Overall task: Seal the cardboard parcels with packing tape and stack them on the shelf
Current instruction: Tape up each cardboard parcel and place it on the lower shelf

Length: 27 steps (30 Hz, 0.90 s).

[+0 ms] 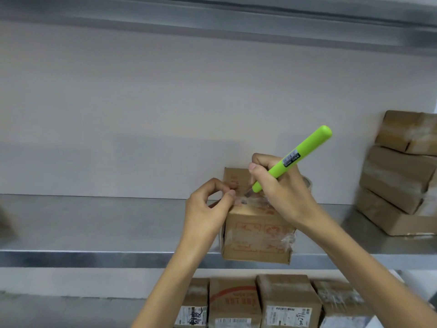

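The right hand (281, 192) is curled firmly round a smooth, lime-green plastic cutter (300, 155). It is a rounded stick with a small printed label on its barrel. Its short grey blade tip points down at glossy, wrinkled packing tape (257, 201). The tape lies across the top of a small cardboard parcel (255, 237) directly under that grip. Just left of the blade, the left hand (205, 209) pinches thumb against forefinger at the parcel's top edge, on the tape there. The parcel is a squat brown cube with faded red print. Clear film is bunched at its right corner, and it sits at the front lip of a brushed metal shelf (94, 223). Behind the hands is a plain, matte pale wall (165, 102), and another metal ledge (212, 13) runs overhead. Well to the right of the cutter, a leaning stack of taped parcels (399, 176) stands on the same shelf, blurred. Below the forearms, a row of labelled boxes (283, 301) stands on the lower level, some with handwriting.
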Motion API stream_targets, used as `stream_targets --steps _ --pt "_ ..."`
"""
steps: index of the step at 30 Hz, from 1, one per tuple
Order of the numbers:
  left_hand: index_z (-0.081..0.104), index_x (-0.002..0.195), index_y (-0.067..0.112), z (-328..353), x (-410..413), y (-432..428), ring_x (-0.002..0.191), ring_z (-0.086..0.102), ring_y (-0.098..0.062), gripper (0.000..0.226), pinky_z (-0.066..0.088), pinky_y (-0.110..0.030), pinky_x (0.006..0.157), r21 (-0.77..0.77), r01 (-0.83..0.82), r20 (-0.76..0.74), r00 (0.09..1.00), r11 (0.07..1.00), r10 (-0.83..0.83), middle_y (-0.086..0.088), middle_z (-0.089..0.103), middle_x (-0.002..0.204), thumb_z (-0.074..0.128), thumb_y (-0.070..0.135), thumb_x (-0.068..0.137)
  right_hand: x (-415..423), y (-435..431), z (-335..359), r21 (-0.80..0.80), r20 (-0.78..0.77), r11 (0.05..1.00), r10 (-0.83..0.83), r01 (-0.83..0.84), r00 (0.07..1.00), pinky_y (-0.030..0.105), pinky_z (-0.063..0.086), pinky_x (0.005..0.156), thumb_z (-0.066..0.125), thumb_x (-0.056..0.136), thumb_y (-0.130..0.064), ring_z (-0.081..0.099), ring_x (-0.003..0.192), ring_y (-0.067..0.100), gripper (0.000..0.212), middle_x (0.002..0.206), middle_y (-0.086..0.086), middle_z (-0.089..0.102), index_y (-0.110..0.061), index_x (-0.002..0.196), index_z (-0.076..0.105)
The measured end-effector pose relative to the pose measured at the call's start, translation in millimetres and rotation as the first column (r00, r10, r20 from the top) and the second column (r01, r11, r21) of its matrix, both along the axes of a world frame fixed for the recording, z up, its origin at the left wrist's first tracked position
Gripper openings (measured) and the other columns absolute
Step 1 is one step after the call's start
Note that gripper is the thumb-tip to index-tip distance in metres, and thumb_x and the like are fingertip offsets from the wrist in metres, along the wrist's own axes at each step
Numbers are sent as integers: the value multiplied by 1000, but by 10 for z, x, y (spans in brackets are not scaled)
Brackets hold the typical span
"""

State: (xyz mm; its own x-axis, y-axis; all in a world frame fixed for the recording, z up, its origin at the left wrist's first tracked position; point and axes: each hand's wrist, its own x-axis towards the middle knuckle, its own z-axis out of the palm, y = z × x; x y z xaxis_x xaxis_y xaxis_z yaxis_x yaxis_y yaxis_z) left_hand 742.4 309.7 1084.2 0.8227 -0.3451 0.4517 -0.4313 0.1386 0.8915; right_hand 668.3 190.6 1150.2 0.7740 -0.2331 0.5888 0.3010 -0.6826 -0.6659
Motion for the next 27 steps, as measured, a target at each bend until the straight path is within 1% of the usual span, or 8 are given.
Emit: stream_targets --steps 3,6,10,13,16,18,23,27 --pt "60 75 9 -14 -25 -3 104 64 -7 16 54 -26 83 5 -14 25 1000 1000 14 5 74 93 61 9 91 64 -30 -14 -29 -10 1000 3 -3 1000 37 33 52 47 89 -16 35 53 15 35 56 16 35 6 66 36" --pt "58 76 10 -13 -56 -9 104 64 -7 16 55 -26 80 1 -19 36 999 1000 19 6 73 93 59 9 92 97 -40 -11 -65 -21 998 -16 15 1000 43 39 57 48 91 -13 37 56 19 33 59 19 40 1 65 34" --pt "56 76 9 22 -91 3 95 65 -4 16 51 -15 69 14 -17 40 999 1000 16 8 73 94 58 8 92 115 -46 -37 -94 -15 996 -5 4 1000 40 35 54 47 93 -15 39 59 29 35 56 10 41 -9 62 32" --pt "55 77 6 30 -101 13 94 65 -3 15 51 -13 69 19 -10 47 999 1000 9 7 74 92 58 7 92 117 -37 -51 -106 -21 994 -9 7 1000 29 29 52 47 94 -14 34 53 13 39 49 -9 39 -16 60 29" --pt "58 77 7 14 -83 15 96 64 -3 15 48 -9 70 22 -11 25 1000 1000 10 5 73 95 59 9 92 110 -43 -35 49 20 999 10 -11 1000 26 30 51 47 95 -13 32 54 15 33 56 12 33 -2 68 32" --pt "60 77 8 4 -65 20 102 63 -2 15 48 -11 73 35 -4 15 1000 999 4 8 73 96 61 14 91 98 -68 -12 152 62 988 -31 21 998 23 31 47 46 97 -15 34 45 12 31 50 7 35 3 73 38" --pt "63 77 13 7 -47 37 100 63 1 15 53 -24 81 54 -2 6 1000 999 1 11 72 94 63 18 91 -35 -245 104 381 243 918 18 -112 970 28 34 47 48 100 -22 39 48 17 18 52 1 46 -13 85 52" --pt "68 85 22 47 -45 38 100 64 -3 15 53 -25 81 52 12 18 1000 999 -13 14 71 96 61 10 91 -267 -676 125 179 275 980 -132 84 952 30 42 50 56 95 -16 48 52 18 7 60 4 55 -16 88 56"
